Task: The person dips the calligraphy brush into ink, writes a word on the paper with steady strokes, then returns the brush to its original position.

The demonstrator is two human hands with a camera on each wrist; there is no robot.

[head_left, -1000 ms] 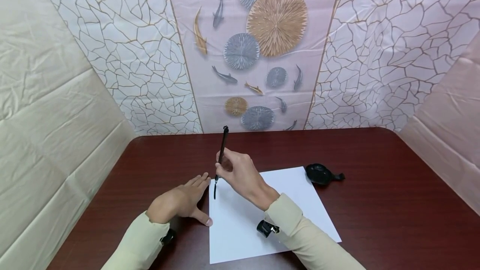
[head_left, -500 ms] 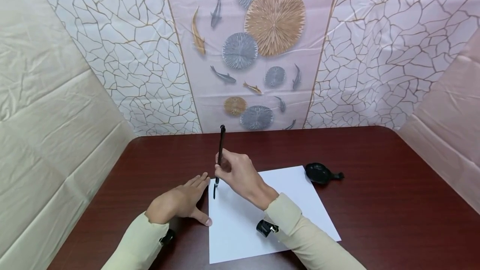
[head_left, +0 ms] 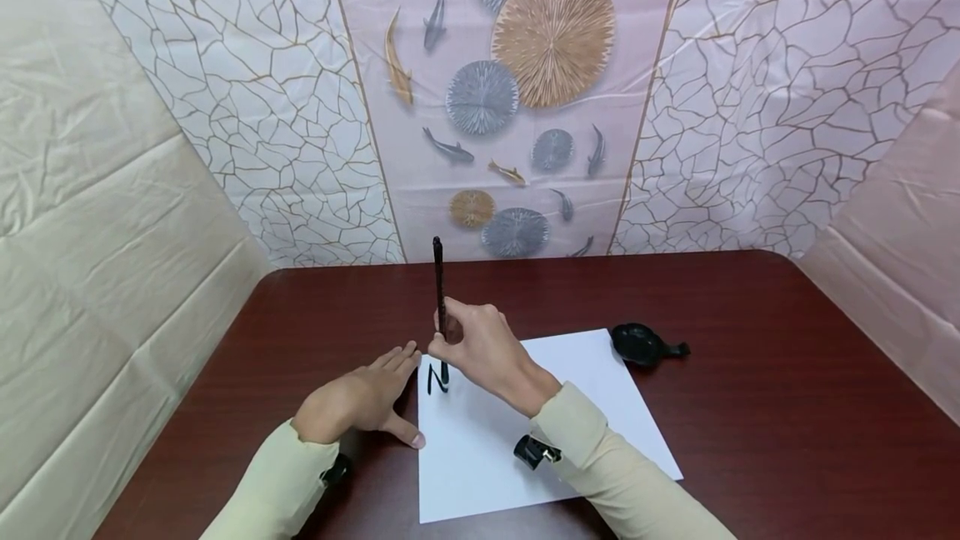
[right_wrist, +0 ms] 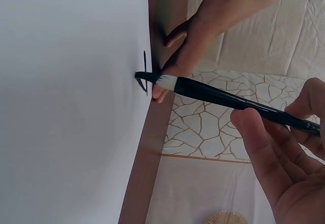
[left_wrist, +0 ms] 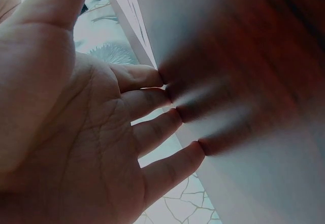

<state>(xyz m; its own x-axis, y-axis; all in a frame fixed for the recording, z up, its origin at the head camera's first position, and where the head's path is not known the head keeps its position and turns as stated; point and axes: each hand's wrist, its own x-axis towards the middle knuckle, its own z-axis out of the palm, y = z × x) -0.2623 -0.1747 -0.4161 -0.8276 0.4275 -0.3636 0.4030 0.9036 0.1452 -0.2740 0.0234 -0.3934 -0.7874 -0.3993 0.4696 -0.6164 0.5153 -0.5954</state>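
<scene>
My right hand (head_left: 486, 348) pinches a black-handled ink brush (head_left: 439, 282) and holds it nearly upright. In the right wrist view the brush's white bristles (right_wrist: 166, 82) end in a black inked tip that meets the white paper (right_wrist: 71, 107). Black strokes (head_left: 433, 379), shaped like an N, lie in the paper's upper left corner. My left hand (head_left: 363, 398) rests on the table with its fingers spread, fingertips and thumb at the paper's left edge. The left wrist view shows its palm (left_wrist: 86, 127) and fingertips on the table surface.
A small black dish with a short handle (head_left: 639, 346) stands at the paper's upper right corner. The dark red table (head_left: 772, 407) reaches back to a patterned cloth wall (head_left: 300, 107), and plain cloth hangs at both sides.
The brush has moved slightly right and down and stands more upright. A slanting stroke has appeared beside the first upright one. The left hand has stayed in place.
</scene>
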